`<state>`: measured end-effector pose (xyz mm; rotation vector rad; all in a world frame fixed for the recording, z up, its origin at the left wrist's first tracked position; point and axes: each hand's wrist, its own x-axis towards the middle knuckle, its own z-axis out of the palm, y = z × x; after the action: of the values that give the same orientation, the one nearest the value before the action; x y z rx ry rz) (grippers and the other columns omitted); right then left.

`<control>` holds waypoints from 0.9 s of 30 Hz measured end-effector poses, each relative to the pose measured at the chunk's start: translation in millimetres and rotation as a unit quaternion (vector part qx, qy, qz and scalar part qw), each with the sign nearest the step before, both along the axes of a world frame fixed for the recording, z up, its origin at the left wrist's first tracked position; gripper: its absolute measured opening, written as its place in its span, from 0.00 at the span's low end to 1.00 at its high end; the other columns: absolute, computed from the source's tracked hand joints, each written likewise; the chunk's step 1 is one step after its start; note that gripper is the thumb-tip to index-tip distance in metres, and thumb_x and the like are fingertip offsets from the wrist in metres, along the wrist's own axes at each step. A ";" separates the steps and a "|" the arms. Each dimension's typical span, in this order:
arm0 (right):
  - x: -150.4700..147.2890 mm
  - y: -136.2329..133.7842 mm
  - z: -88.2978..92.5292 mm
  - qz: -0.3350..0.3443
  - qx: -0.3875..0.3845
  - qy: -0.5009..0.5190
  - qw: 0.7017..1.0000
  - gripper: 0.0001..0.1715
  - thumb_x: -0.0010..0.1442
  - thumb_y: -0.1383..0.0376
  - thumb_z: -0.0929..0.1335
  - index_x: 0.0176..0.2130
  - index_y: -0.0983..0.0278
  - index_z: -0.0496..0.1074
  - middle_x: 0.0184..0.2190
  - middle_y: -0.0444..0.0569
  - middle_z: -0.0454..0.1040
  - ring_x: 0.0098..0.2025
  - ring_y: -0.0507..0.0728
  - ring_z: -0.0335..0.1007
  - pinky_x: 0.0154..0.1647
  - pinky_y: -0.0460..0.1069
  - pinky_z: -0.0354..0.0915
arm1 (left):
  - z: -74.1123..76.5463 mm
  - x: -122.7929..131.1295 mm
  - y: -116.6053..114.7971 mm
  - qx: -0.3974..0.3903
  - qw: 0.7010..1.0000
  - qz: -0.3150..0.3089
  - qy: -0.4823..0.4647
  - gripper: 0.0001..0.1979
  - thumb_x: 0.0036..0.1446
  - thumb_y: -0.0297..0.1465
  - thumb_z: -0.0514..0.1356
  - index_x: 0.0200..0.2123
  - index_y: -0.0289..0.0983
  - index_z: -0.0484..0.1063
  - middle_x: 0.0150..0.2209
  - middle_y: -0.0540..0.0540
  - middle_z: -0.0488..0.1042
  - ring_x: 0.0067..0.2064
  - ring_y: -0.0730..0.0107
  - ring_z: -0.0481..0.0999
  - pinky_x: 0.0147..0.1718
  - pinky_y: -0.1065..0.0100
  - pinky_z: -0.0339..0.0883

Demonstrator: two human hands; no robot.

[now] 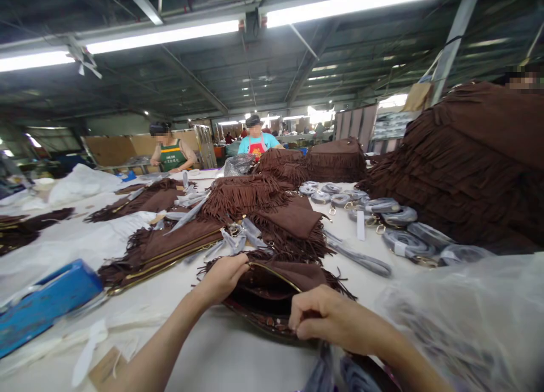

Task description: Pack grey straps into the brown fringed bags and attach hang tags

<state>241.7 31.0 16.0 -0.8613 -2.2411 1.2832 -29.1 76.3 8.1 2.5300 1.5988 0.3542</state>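
Observation:
In front of me lies a dark brown fringed handbag [297,270], its zip opening spread apart so that the dark inside shows. My left hand [226,276] pinches the left end of the opening by the gold zip. At the right side, my right hand [325,318] has its fingers curled on the near edge of the bag. Small light spots or studs show along that near edge. Just below my right hand is a wrapped grey strap [357,375], partly cut off by the frame.
More fringed bags [165,247] lie ahead and left, with a tall stack [476,171] at right. Coiled wrapped straps [408,242] spread beside it. A blue tape dispenser [51,304] stands left, clear plastic [471,318] right. Two people [173,154] work across the table.

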 end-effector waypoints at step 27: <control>27.0 43.2 -48.5 -0.251 0.127 -0.198 0.939 0.10 0.54 0.76 0.63 0.28 0.63 0.68 0.27 0.45 0.72 0.34 0.56 0.67 0.34 0.48 0.55 | -51.5 106.9 17.4 -0.090 0.995 -0.013 -0.050 0.24 0.57 0.21 0.48 0.52 0.38 0.74 0.51 0.37 0.76 0.52 0.48 0.75 0.55 0.46 0.64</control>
<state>268.6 74.2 -32.5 -1.5652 -2.1858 0.6118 77.8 93.8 -43.4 2.3589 1.4877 0.3141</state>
